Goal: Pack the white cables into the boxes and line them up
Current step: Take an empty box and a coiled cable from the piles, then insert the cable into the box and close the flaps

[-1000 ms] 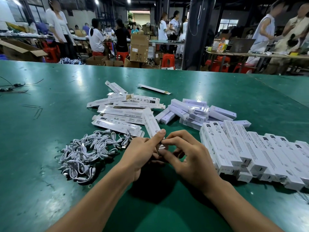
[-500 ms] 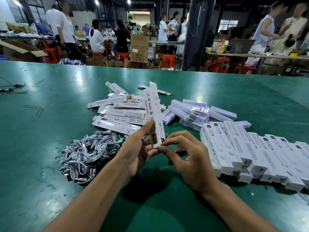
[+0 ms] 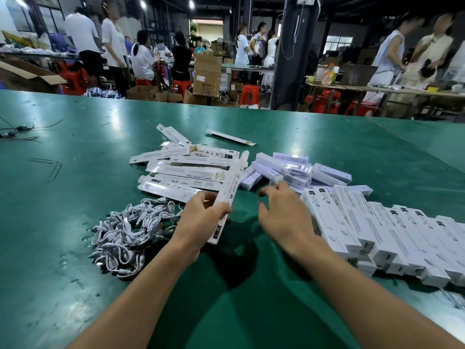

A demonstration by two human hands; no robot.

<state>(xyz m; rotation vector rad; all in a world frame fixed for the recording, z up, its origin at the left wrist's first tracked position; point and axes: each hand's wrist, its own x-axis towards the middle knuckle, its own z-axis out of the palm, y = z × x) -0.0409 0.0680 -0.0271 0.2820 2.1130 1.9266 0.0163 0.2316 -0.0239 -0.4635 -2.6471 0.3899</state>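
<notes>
A busy workshop stretches behind a wide green table (image 3: pixel 75 222). Beyond its far edge, people stand and sit at other benches among red stools (image 3: pixel 249 95), a tall brown carton (image 3: pixel 206 76) and a dark pillar (image 3: pixel 289 51).

My left hand (image 3: pixel 198 217) grips a long white printed box (image 3: pixel 230 187) near its lower end, with my fingers curled over the top face. The box is tilted, and its far end points away from me and a little to the right, with a flap standing up at that end.

My right hand (image 3: pixel 284 212) holds nothing. It hovers just right of the box and apart from it, palm down, fingers spread and loosely bent.

The white cables (image 3: pixel 128 230) lie in a tangled heap on the table, just left of my left wrist. Beyond them sits a loose pile of flat unfolded boxes (image 3: pixel 186 170), overlapping at mixed angles. Two more of these flat boxes lie separately farther back.

Right of that pile is a jumble of short plain white cartons (image 3: pixel 284 167). Nearer me on the right, a row of long boxes (image 3: pixel 377 230) lies side by side, touching one another, running off the right edge of view.

At the far left of the table lie some thin black wires (image 3: pixel 17 129).
</notes>
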